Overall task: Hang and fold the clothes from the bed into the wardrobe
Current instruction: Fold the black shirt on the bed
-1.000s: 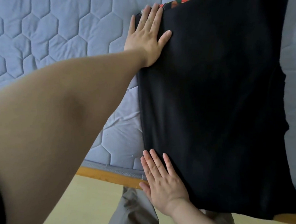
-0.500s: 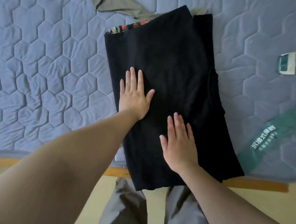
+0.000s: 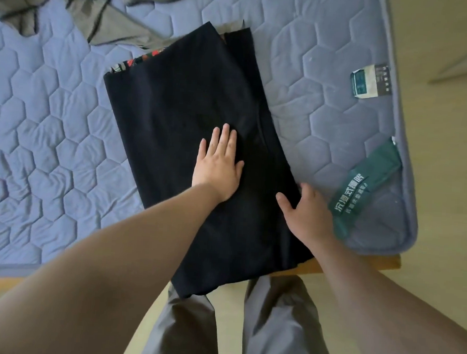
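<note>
The black garment [image 3: 191,136] lies smoothed on the bed [image 3: 53,111], with its near end overhanging. The left hand [image 3: 219,165] presses it flat, fingers spread. The right hand [image 3: 306,211] has slid to its right edge; whether it is pinching the cloth I cannot tell. Another fold looks likely.

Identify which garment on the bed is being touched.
The black garment, laid flat: the left hand rests flat on it, the right hand touches its right edge. The olive garment lies crumpled farther away, untouched.
</note>
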